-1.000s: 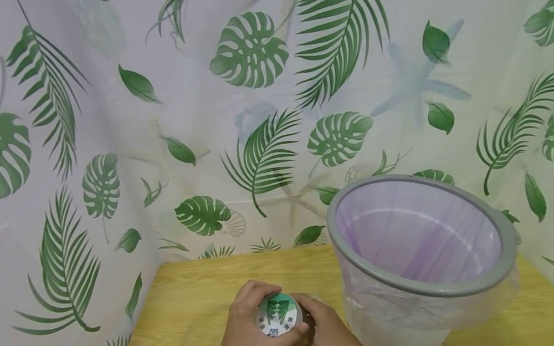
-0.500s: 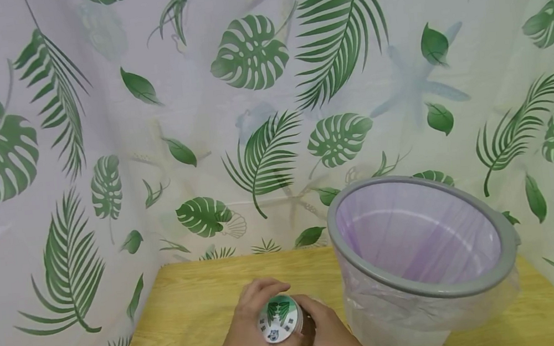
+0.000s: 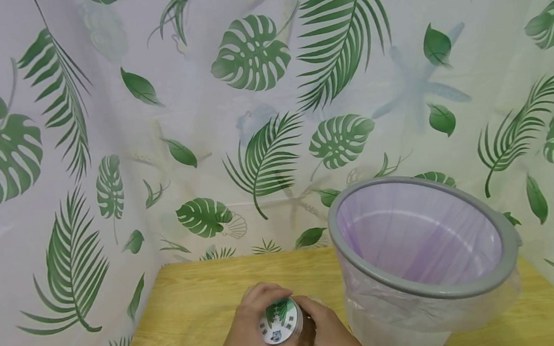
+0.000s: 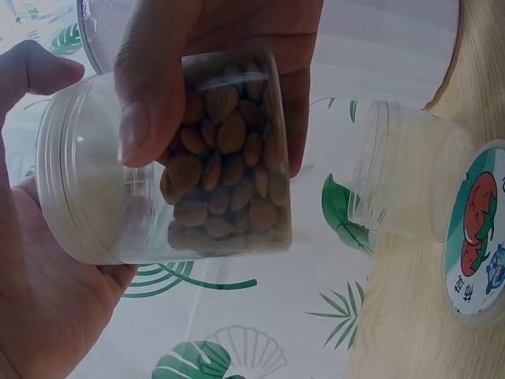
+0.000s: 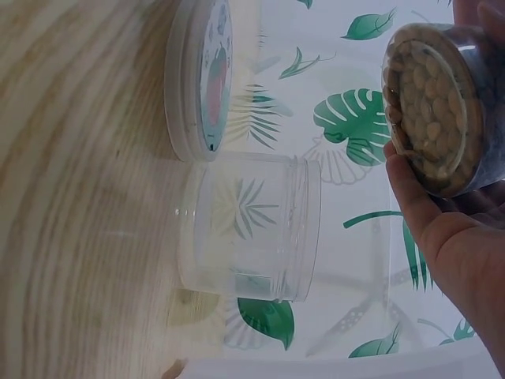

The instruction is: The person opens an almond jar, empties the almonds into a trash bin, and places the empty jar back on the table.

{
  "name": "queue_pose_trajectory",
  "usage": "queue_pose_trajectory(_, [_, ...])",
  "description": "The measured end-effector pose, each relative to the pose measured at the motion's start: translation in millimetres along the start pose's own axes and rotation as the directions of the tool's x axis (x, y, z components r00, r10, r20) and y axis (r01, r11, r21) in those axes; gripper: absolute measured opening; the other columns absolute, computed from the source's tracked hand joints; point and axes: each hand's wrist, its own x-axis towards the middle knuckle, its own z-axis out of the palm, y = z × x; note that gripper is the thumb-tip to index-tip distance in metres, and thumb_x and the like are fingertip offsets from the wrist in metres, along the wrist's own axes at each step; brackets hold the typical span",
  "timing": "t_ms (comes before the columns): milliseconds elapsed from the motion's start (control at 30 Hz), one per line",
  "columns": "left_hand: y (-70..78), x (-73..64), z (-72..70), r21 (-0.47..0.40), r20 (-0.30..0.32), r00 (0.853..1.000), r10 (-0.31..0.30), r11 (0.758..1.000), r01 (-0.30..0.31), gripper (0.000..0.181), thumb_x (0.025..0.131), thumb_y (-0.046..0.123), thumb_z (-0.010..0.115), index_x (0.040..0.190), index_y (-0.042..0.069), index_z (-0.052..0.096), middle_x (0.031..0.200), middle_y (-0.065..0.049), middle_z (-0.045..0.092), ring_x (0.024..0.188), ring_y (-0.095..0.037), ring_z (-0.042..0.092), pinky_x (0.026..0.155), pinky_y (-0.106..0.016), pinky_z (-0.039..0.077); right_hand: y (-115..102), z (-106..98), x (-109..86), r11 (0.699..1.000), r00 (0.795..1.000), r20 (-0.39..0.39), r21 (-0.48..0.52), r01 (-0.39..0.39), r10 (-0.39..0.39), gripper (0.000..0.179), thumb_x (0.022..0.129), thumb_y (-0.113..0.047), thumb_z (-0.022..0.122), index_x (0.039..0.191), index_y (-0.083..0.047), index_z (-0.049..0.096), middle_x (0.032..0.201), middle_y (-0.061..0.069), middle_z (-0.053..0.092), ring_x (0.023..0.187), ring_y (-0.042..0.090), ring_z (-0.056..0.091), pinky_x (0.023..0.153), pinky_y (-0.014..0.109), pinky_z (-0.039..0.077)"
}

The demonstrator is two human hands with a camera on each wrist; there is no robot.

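My left hand (image 3: 248,337) is curled round the green-and-white lid (image 3: 278,326) of a clear jar of almonds (image 4: 229,181). My right hand (image 3: 332,329) grips the jar's body, tilted above the counter (image 3: 190,309). The counter runs on to my left and ahead, ending at a leaf-printed sheet (image 3: 267,229). A lined bin (image 3: 396,317) crowds my right. Below my hands stand an open clear jar (image 5: 248,229) and a tomato-print lid (image 4: 477,229). A second ago, the green-and-white lid's bear picture (image 3: 276,336) was partly covered; now it shows.
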Motion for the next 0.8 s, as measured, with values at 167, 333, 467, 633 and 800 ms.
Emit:
queue_pose_trajectory(167, [-1.2, 0.8, 0.1, 0.021, -0.032, 0.999, -0.022, 1.000, 0.023, 0.066, 0.067, 0.030, 0.089, 0.123, 0.047, 0.058, 0.121, 0.022, 0.055, 0.116, -0.005, 0.049, 0.093, -0.029, 0.048, -1.4, 0.4, 0.7, 1.000, 1.000, 0.005, -0.003, -0.010, 0.010, 0.071, 0.074, -0.053, 0.082, 0.135, -0.041, 0.048, 0.128, -0.015, 0.058, 0.113, 0.009, 0.060, 0.088, 0.024, 0.054])
queue_pose_trajectory(333, [-2.5, 1.0, -0.2, 0.033, -0.036, 0.999, -0.029, 0.999, 0.030, 0.058, 0.068, 0.036, 0.088, 0.120, 0.044, 0.063, 0.117, 0.020, 0.055, 0.112, -0.006, 0.049, 0.091, -0.028, 0.047, -2.9, 0.3, 0.6, 1.000, 1.000, 0.012, 0.011, -0.005, 0.005, 0.072, 0.073, -0.050, 0.084, 0.135, -0.040, 0.049, 0.128, -0.015, 0.058, 0.112, 0.009, 0.060, 0.089, 0.024, 0.053])
queue_pose_trajectory(467, [-3.9, 1.2, 0.3, 0.044, -0.043, 0.999, -0.016, 0.999, 0.018, 0.051, 0.070, 0.040, 0.087, 0.117, 0.040, 0.066, 0.113, 0.019, 0.055, 0.108, -0.005, 0.050, 0.089, -0.027, 0.047, -2.6, 1.2, -0.4, 1.000, 1.000, 0.001, 0.014, 0.013, -0.013, 0.071, 0.072, -0.049, 0.084, 0.133, -0.040, 0.051, 0.128, -0.016, 0.059, 0.112, 0.008, 0.059, 0.090, 0.024, 0.053])
queue_pose_trajectory(633, [-5.7, 0.1, 0.7, 0.055, -0.050, 0.998, -0.026, 0.998, 0.029, 0.051, 0.070, 0.044, 0.087, 0.116, 0.041, 0.065, 0.114, 0.020, 0.054, 0.108, -0.004, 0.050, 0.089, -0.026, 0.048, -0.4, 2.3, -1.1, 0.999, 0.999, -0.012, -0.004, 0.044, -0.044, 0.070, 0.072, -0.050, 0.084, 0.132, -0.038, 0.051, 0.127, -0.016, 0.059, 0.111, 0.008, 0.060, 0.089, 0.023, 0.053])
queue_pose_trajectory(800, [-6.5, -1.9, 0.7, 0.058, -0.038, 0.999, -0.033, 0.998, 0.035, 0.059, 0.068, 0.048, 0.087, 0.121, 0.047, 0.060, 0.119, 0.021, 0.051, 0.111, -0.005, 0.047, 0.090, -0.027, 0.048, -0.2, 2.8, -2.2, 0.999, 0.999, -0.008, 0.003, 0.043, -0.043, 0.071, 0.072, -0.049, 0.084, 0.133, -0.039, 0.050, 0.128, -0.016, 0.059, 0.111, 0.008, 0.061, 0.088, 0.022, 0.054])
